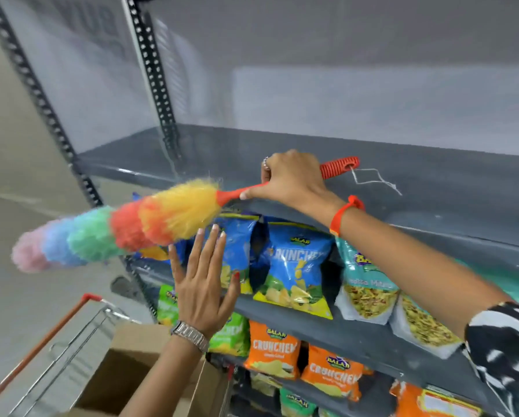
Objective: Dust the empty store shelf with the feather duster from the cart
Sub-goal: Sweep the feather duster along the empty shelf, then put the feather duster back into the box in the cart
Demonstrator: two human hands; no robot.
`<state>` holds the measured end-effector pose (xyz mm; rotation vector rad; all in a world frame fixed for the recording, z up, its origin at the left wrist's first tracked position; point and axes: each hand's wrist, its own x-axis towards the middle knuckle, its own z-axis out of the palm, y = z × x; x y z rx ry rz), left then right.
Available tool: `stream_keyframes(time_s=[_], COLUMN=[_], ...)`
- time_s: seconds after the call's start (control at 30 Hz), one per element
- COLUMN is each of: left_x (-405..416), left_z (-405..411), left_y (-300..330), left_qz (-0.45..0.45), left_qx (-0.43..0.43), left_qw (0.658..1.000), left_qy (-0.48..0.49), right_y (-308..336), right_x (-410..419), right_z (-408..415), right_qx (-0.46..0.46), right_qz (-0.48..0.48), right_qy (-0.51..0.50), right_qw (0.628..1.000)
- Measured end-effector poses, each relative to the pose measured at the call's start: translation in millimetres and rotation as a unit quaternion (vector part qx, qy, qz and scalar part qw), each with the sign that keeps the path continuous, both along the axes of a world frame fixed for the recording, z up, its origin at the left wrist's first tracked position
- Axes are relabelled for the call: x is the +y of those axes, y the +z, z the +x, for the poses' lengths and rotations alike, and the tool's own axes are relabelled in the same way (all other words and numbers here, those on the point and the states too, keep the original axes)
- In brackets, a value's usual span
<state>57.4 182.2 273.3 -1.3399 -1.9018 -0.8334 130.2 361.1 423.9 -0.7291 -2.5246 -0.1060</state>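
- The right hand (pixel 291 179) is gripping the red handle of the feather duster (pixel 126 227), fingers wrapped around the middle of the grip, at the front edge of the empty shelf (pixel 312 164).
- The duster is pointing away to the left of that hand and tilting slightly downward; its fluffy rainbow head is hanging out past the shelf's front corner, in the air, not touching the shelf surface.
- A thin white hanging string (pixel 375 180) is trailing from the handle end, to the right of the hand, over the shelf.
- The left hand (pixel 205 284) is hovering open below the duster head, fingers spread, holding nothing, in front of blue snack bags (pixel 294 266) on the shelf beneath.
- Below and to the left of the left hand, a cardboard box (pixel 138 371) is sitting in the cart (pixel 80 320).
- Judging from this, the duster is already collected and the dusting step is just beginning or between strokes.
- The next move is probably calling for swinging the fluffy head inward over the grey shelf surface and lowering it until the fibres are brushing the shelf, then sweeping along its length.
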Motion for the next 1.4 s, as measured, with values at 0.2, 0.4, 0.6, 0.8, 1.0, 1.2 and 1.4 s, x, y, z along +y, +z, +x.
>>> stream_keyframes(time_s=[0.2, 0.4, 0.6, 0.8, 1.0, 1.2, 1.4], left_x=[-54.3, -109.3, -153.8, -182.2, -191.5, -196.5, -196.9], left_z=[-24.6, -42.0, -45.0, -35.7, -27.6, -18.6, -17.3], left_y=[-52.8, -112.2, -167.0, -232.1, -289.4, -318.0, -317.0], left_qz=[-0.031, -0.058, -0.094, -0.149, -0.200, -0.212, -0.193], left_qx=[-0.059, -0.151, -0.242, -0.308, -0.417, -0.458, -0.490], left_qw=[0.995, 0.974, 0.938, 0.901, 0.841, 0.803, 0.784], left_qy=[0.079, 0.161, 0.232, 0.267, 0.281, 0.316, 0.330], right_y=[-53.5, -146.7, -258.0, -362.4, -434.5, -487.1, -507.5], right_x=[-65.9, -112.1, -152.3, -177.6, -198.0, -202.9, -210.5], right_z=[-76.9, -135.8, -169.6, -179.8, -188.7, -191.6, -177.7], right_qx=[-0.093, -0.224, -0.357, -0.431, -0.464, -0.483, -0.416], right_qz=[0.050, 0.002, -0.123, -0.254, -0.351, -0.497, -0.644], right_qy=[0.070, 0.134, 0.122, 0.039, 0.004, -0.037, -0.045], right_qw=[0.992, 0.965, 0.918, 0.865, 0.813, 0.720, 0.640])
